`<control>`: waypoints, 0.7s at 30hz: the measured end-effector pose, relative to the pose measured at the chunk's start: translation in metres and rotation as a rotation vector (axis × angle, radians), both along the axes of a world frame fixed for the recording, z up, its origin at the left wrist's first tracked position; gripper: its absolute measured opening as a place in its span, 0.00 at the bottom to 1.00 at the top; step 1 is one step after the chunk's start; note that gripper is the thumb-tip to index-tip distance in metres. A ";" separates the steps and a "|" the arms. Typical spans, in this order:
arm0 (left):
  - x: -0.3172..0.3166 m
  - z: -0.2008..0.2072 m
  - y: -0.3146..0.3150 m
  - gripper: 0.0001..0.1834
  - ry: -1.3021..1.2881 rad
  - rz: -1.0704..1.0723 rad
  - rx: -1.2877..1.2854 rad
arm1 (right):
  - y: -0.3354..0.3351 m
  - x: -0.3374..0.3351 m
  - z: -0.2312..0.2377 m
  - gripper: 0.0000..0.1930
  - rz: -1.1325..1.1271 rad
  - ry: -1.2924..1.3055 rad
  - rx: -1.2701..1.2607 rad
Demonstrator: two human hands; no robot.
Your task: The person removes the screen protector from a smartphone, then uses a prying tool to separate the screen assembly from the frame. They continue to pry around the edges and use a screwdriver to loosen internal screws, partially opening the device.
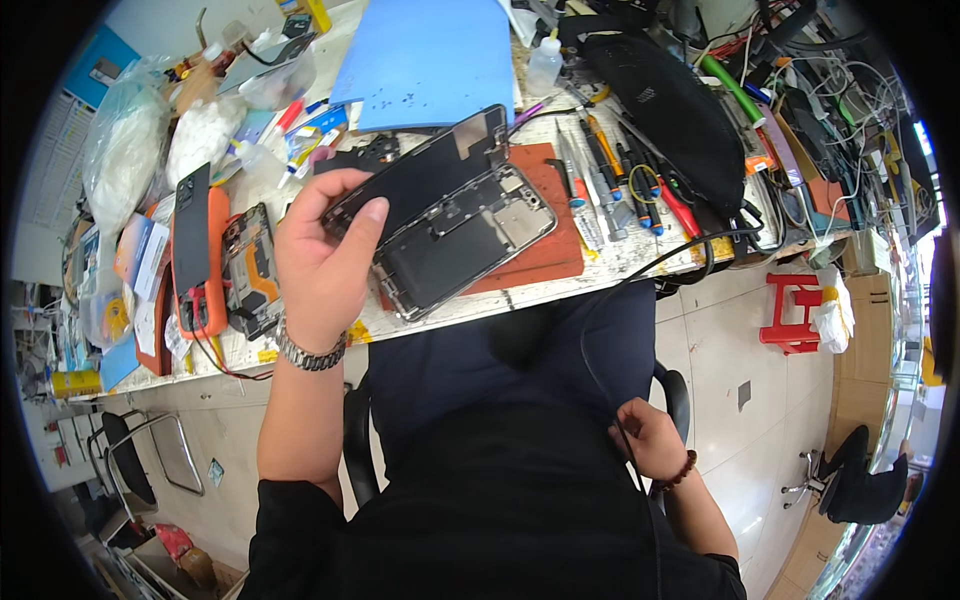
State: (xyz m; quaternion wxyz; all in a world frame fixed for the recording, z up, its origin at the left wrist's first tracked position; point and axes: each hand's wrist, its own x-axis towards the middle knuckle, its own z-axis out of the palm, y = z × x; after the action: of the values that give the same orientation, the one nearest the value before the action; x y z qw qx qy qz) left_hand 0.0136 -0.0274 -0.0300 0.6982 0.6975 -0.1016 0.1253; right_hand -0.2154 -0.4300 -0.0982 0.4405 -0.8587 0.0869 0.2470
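Observation:
My left hand [330,245] is closed on the left end of a dark phone screen [425,170], thumb on its near edge. The screen is raised at an angle from the opened phone body [460,245], whose metal inner parts and black battery area show. The body lies over a brownish-red mat [555,225] at the bench's front edge. Beside my right thigh, my right hand [650,440] hangs low with its fingers curled in. A thin black cable [590,360] runs right past those fingers; whether they pinch it or something else is hidden.
Left of the phone are an orange multimeter [190,260] and another opened phone [252,270]. A blue mat [430,60] lies behind. Screwdrivers and tweezers [605,160], plus a black pouch [665,100], crowd the right. A red stool [795,312] stands on the floor.

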 end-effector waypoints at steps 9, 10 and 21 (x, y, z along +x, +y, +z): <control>-0.005 0.000 -0.006 0.12 0.004 0.022 -0.037 | 0.010 0.101 0.091 0.08 -0.066 -0.883 -0.151; -0.005 0.000 -0.007 0.12 -0.004 0.028 -0.024 | 0.027 0.117 0.097 0.10 0.125 -1.032 -0.143; -0.001 0.007 -0.001 0.12 0.045 -0.003 0.053 | 0.139 0.207 0.071 0.14 0.579 -1.402 -0.244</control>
State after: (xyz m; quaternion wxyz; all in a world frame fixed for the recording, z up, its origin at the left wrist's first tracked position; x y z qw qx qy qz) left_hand 0.0130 -0.0280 -0.0231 0.6818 0.7181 -0.0903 0.1060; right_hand -0.0083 -0.2915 -0.0269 0.2124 -0.8456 -0.4144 -0.2610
